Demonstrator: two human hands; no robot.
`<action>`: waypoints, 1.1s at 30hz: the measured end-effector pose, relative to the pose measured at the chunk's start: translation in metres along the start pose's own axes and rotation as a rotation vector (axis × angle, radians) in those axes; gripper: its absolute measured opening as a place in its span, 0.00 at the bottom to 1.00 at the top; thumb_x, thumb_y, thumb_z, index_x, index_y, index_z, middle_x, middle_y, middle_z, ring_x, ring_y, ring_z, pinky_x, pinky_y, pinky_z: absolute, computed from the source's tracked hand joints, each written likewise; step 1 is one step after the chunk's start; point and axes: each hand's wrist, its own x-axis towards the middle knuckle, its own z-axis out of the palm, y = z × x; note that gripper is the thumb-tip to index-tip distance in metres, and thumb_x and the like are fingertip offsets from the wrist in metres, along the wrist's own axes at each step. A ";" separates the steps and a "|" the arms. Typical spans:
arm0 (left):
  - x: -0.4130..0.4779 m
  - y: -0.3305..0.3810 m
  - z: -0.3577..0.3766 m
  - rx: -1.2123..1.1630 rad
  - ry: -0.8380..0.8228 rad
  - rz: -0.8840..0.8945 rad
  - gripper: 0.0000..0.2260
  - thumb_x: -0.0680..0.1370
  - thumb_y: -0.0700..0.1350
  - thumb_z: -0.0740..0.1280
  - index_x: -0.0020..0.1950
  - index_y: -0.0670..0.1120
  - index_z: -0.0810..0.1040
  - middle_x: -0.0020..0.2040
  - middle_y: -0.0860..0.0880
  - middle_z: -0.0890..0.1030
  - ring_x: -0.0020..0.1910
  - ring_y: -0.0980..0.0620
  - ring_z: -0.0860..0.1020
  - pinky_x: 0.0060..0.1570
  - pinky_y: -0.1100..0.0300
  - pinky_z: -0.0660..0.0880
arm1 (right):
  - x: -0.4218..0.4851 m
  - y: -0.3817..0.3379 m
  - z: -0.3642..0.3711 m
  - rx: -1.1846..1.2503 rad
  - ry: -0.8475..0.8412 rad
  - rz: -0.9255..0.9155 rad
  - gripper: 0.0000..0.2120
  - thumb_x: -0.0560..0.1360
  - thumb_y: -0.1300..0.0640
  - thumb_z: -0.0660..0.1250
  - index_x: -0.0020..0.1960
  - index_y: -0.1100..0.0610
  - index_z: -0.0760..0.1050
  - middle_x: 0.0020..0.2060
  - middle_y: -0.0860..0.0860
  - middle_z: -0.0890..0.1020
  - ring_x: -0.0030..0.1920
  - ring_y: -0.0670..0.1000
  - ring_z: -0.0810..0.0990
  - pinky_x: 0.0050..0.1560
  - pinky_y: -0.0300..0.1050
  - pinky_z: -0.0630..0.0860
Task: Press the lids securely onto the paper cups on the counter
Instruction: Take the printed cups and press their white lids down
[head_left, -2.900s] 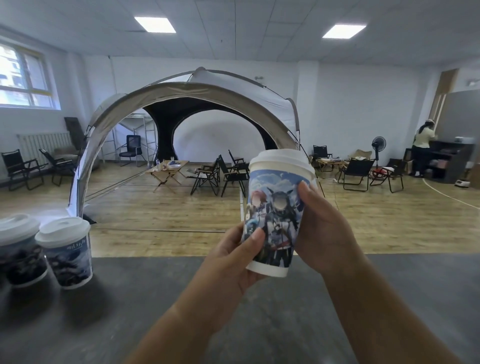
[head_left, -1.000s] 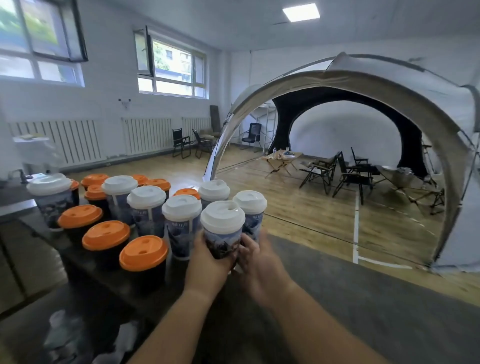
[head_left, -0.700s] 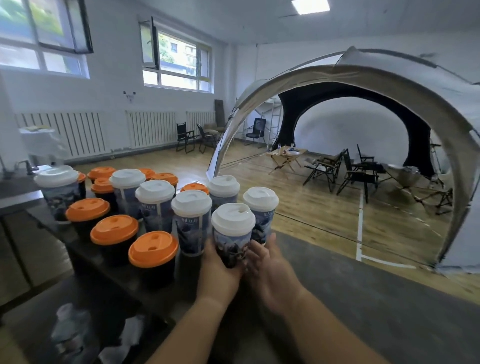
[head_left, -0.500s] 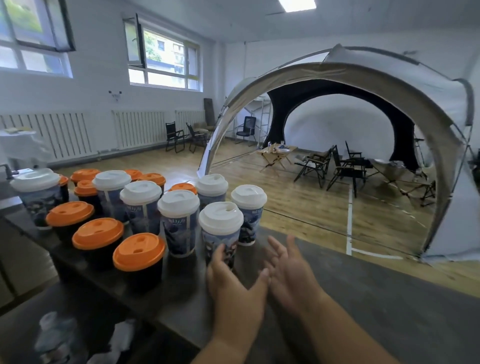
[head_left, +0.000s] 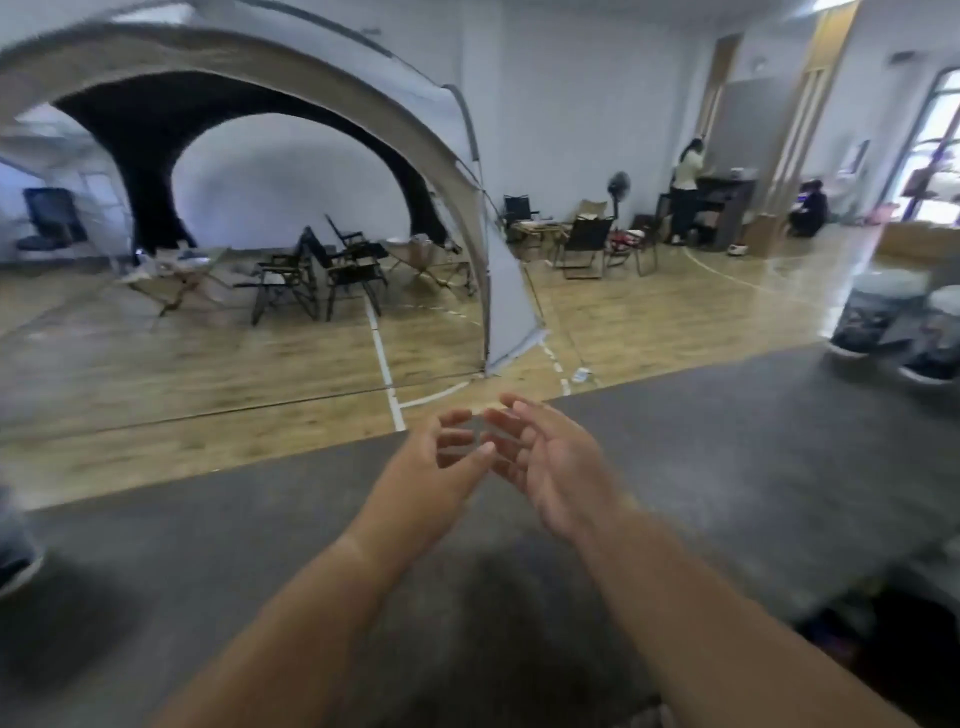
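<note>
Head view: left hand (head_left: 435, 475), right hand (head_left: 551, 464) hover slack near counter (head_left: 737, 467) edge.

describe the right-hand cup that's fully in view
Follow the grey counter to its far right end, where two blurred white-lidded paper cups stand. It is the left cup, whole in view; its neighbour is cut by the frame edge.

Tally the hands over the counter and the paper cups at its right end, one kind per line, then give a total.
Hands: 2, the left hand and the right hand, both holding nothing.
Paper cups: 2, the left cup and the right cup, which is cut by the picture's edge; both are blurred.
Total: 4
</note>
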 end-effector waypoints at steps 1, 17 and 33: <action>0.009 0.006 0.021 0.020 -0.062 0.001 0.15 0.77 0.46 0.69 0.62 0.55 0.71 0.56 0.53 0.78 0.55 0.58 0.78 0.54 0.62 0.75 | 0.000 -0.017 -0.026 -0.009 0.079 -0.054 0.08 0.81 0.56 0.61 0.55 0.56 0.77 0.48 0.54 0.83 0.45 0.53 0.82 0.49 0.49 0.76; 0.153 0.061 0.402 0.195 -0.484 -0.076 0.21 0.79 0.50 0.67 0.71 0.53 0.65 0.62 0.53 0.73 0.57 0.56 0.75 0.39 0.72 0.72 | 0.048 -0.240 -0.413 -0.720 0.709 -0.430 0.18 0.77 0.64 0.67 0.65 0.55 0.71 0.60 0.55 0.77 0.54 0.50 0.77 0.49 0.39 0.72; 0.329 0.152 0.667 0.606 -0.112 0.648 0.24 0.76 0.45 0.64 0.72 0.50 0.67 0.74 0.48 0.64 0.73 0.46 0.61 0.73 0.52 0.60 | 0.142 -0.382 -0.588 -1.854 0.821 -0.308 0.22 0.76 0.44 0.65 0.69 0.46 0.68 0.72 0.53 0.65 0.69 0.60 0.67 0.53 0.53 0.76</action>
